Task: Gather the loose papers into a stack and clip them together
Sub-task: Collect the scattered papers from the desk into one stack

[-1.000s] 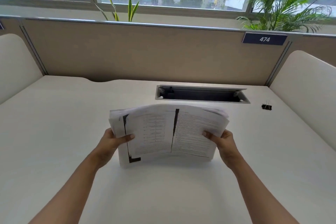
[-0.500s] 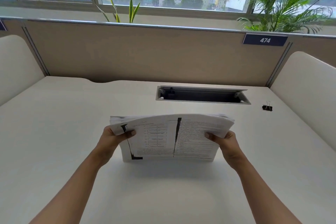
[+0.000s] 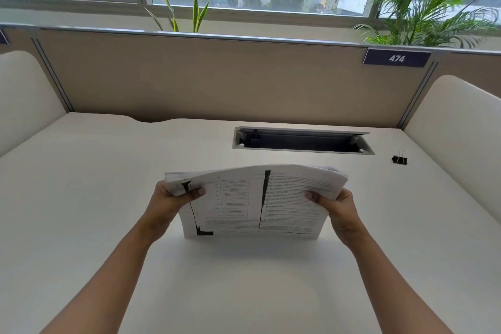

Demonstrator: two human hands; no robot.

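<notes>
A stack of printed papers [image 3: 254, 203] stands on its lower edge on the white desk [image 3: 81, 198], its top bowed toward me. My left hand [image 3: 170, 200] grips the stack's left side, thumb on the front page. My right hand [image 3: 337, 205] grips the right side the same way. A small black binder clip [image 3: 399, 159] lies on the desk far to the right, apart from both hands.
A rectangular cable slot [image 3: 302, 141] is cut into the desk behind the papers. A beige partition [image 3: 217, 76] with a "474" tag [image 3: 396, 58] closes the back, and curved side panels flank the desk. Plants stand behind the partition.
The top sheets, uneven a second ago, now line up more closely. The stack's top edge has sunk and bowed over toward me. Both hands keep their grip.
</notes>
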